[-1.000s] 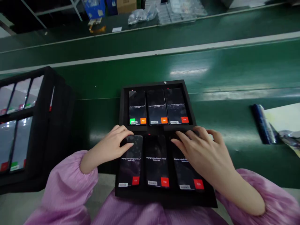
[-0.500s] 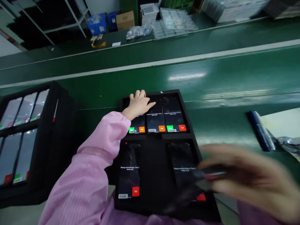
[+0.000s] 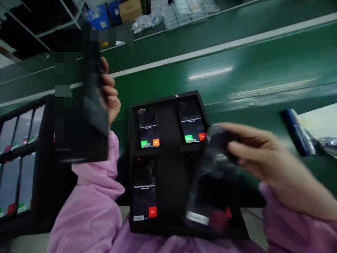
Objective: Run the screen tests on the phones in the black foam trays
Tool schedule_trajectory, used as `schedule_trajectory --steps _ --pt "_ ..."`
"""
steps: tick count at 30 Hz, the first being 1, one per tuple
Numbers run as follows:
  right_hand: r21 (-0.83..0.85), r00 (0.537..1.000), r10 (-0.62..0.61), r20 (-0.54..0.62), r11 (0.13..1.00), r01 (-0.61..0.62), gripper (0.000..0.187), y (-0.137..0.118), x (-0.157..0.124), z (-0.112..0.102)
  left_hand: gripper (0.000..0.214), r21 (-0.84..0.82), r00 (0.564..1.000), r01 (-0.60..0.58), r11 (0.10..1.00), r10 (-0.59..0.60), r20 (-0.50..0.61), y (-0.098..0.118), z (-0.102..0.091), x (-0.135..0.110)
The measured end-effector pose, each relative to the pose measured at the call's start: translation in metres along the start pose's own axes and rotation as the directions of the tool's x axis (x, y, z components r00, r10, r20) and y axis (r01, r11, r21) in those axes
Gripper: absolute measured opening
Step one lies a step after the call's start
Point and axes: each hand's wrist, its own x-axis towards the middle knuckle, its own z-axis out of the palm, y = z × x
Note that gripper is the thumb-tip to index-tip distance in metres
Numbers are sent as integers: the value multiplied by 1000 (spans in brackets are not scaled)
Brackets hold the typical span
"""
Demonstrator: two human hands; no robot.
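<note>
A black tray (image 3: 168, 140) lies in front of me on the green belt with three lit phones in its slots: back left (image 3: 148, 128), back right (image 3: 191, 121) and front left (image 3: 144, 189). Its two middle slots are bare. My left hand (image 3: 110, 95) is raised at upper left, gripping a dark phone (image 3: 91, 102) held upright. My right hand (image 3: 252, 154) is closed on another phone (image 3: 213, 179), blurred and tilted, hanging over the tray's front right slot. Both sleeves are pink.
A second black tray (image 3: 50, 147) with several phones stands at the left. A blue roll (image 3: 297, 135) and a white sheet (image 3: 318, 123) lie on the belt at the right. Boxes and plastic trays sit on the far side.
My left hand has lifted the back middle phone out of the tray and raised it to the upper left. My right hand has swung its phone up over the front right slot.
</note>
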Motion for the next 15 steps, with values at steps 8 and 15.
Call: schedule_trajectory --steps 8,15 --pt "-553 851 -251 462 669 497 38 21 7 88 31 209 945 238 949 -276 178 -50 54 26" --pt "-764 866 -373 333 432 479 37 27 4 65 26 565 897 0 825 -250 366 -74 90 25"
